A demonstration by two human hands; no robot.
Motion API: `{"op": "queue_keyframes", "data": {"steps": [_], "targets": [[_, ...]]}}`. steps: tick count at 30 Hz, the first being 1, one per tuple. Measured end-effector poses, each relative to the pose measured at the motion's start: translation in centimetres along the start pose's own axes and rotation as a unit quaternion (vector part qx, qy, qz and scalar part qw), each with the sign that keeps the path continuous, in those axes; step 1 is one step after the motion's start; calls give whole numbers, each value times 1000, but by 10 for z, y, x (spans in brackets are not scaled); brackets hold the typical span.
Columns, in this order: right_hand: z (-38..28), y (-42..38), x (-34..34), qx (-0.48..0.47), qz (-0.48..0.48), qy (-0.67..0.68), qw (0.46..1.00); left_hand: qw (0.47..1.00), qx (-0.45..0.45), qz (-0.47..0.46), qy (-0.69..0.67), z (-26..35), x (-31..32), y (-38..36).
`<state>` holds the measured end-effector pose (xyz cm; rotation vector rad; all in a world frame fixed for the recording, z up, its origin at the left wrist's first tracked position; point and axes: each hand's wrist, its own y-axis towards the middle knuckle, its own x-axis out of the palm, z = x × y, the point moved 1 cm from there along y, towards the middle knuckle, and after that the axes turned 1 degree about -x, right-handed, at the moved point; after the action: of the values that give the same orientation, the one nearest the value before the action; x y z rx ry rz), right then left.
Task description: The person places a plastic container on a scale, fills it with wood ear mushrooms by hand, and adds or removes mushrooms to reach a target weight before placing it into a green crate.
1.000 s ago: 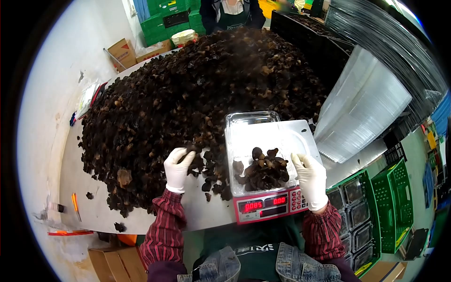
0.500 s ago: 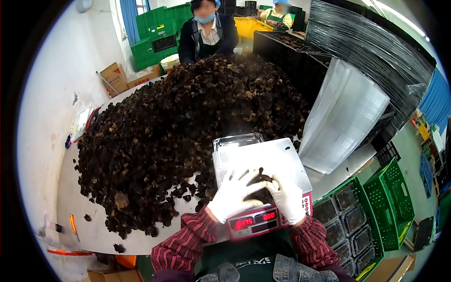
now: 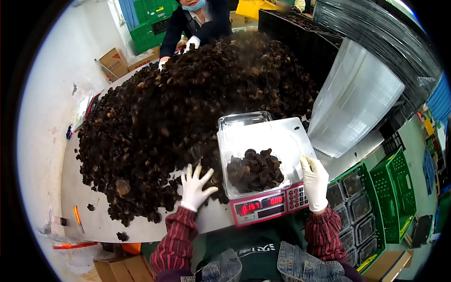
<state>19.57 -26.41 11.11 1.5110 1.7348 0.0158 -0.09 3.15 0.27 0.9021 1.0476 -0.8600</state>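
Note:
My left hand (image 3: 195, 187), in a white glove, has its fingers spread at the near edge of the dark dried fungus pile (image 3: 155, 127), holding nothing. On the scale (image 3: 271, 207) with its red front sits a clear plastic tray (image 3: 228, 185) holding a clump of fungus (image 3: 254, 171); the red display seems to read 0.157. At the scale's right edge is my right hand (image 3: 314, 183), also gloved, its fingers close together and pointing up. Whether anything is between those fingertips is too small to tell.
A person (image 3: 199, 23) reaches into the pile's far side. Stacked clear lids or trays (image 3: 354, 101) lean right of the scale. Green crates (image 3: 392, 188) stand at the lower right, one with filled clear boxes (image 3: 365, 229). Black crates (image 3: 296, 44) stand behind.
Both hands have moved off the tray, the left to the pile and the right to the scale's edge. The displayed number has changed. The person opposite now reaches into the pile.

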Motion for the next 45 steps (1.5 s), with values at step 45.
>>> {"op": "queue_keyframes", "data": {"steps": [45], "targets": [[-13, 6, -7, -20, 14, 55, 998, 883, 49, 171, -434, 109, -103, 83]]}}
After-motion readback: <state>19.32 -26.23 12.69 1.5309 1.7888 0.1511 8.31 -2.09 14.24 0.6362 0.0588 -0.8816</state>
